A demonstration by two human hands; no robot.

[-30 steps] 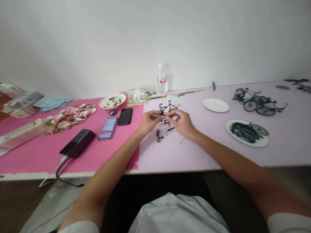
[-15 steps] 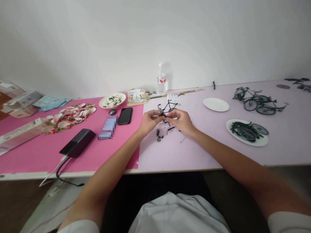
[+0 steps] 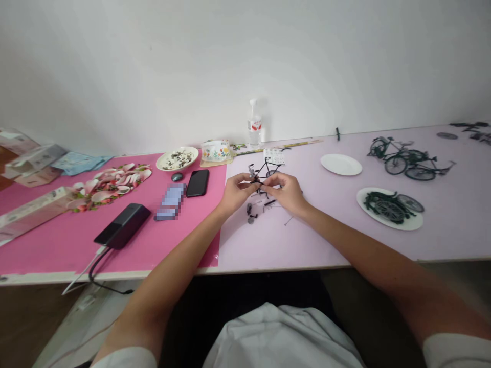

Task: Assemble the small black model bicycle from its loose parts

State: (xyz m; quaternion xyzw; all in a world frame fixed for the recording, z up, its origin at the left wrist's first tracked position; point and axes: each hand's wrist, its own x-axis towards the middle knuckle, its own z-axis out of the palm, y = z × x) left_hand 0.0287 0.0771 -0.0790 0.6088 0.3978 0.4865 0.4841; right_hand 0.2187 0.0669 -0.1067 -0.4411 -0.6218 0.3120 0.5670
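A small black model bicycle frame point(image 3: 270, 167) is held up between my two hands, just above the pale tabletop. My left hand point(image 3: 238, 193) pinches it from the left, fingertips closed near a small silvery part. From the right, my right hand point(image 3: 286, 190) closes its thumb and fingers on the same model. The two sets of fingertips nearly meet, and what lies right between them is too small to make out. Below the hands lie several loose small black parts point(image 3: 252, 215) and thin rods.
To the right are model bicycles point(image 3: 407, 158), a bare white plate point(image 3: 341, 165) and a plate point(image 3: 419, 225) bearing dark wheels and frames. A bottle point(image 3: 254, 130) stands by the wall. On the pink mat are a phone point(image 3: 198, 183), a power bank point(image 3: 123, 226) and a bowl point(image 3: 159, 163).
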